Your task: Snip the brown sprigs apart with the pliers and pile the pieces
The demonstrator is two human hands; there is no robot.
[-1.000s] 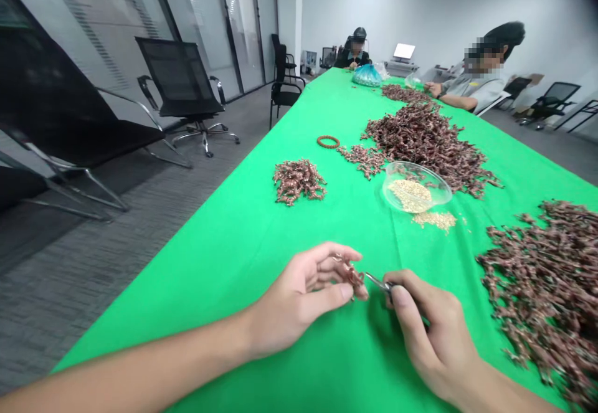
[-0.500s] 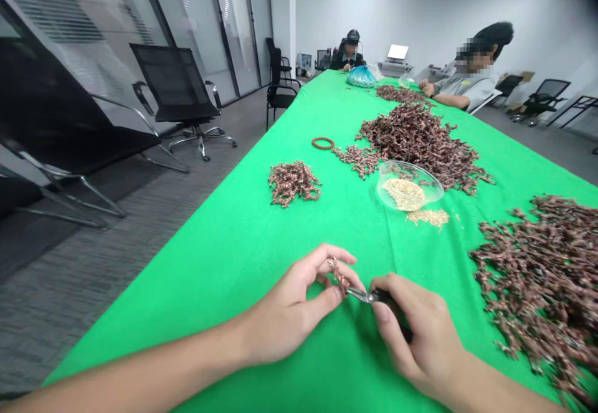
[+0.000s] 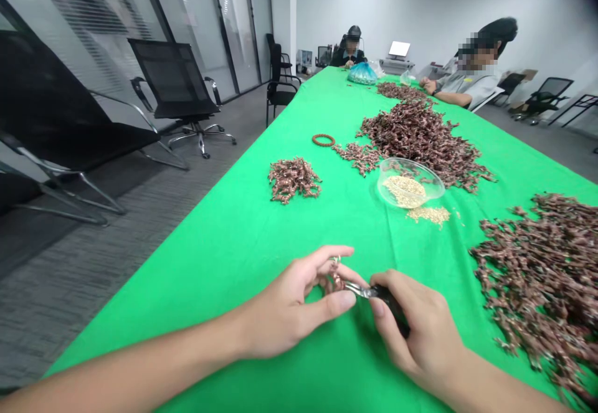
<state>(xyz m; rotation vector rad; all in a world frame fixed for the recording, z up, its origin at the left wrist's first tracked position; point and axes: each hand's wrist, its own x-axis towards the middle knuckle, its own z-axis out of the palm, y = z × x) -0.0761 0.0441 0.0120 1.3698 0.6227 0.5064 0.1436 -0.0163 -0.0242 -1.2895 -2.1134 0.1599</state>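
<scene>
Between the fingers of my left hand point(image 3: 299, 307) is a small brown figurine point(image 3: 336, 281), too small to make out in detail. My right hand point(image 3: 420, 326) is wrapped round dark-handled pliers point(image 3: 392, 307), whose metal jaws reach to the figurine. The two hands are close together over the green cloth point(image 3: 224, 276), their fingertips almost meeting. Beyond my left hand lies a small pile of similar brown figurines point(image 3: 294, 179). A clear plastic bowl point(image 3: 434, 185) with tiny gold-coloured pieces stands further ahead, and some gold pieces point(image 3: 430, 215) lie spilled beside it.
To the right spreads a big heap of brown pieces point(image 3: 546, 276); another heap point(image 3: 420, 139) lies behind the bowl. A brown ring point(image 3: 323, 140) rests near a few loose pieces. Two people sit further along the table, near a blue bag point(image 3: 362, 73). Black chairs point(image 3: 175, 80) stand at left.
My left hand has turned the figurine slightly, and its thumb has moved right, closer to the pliers. The pliers' jaws look a little more parted. My right hand has hardly moved.
</scene>
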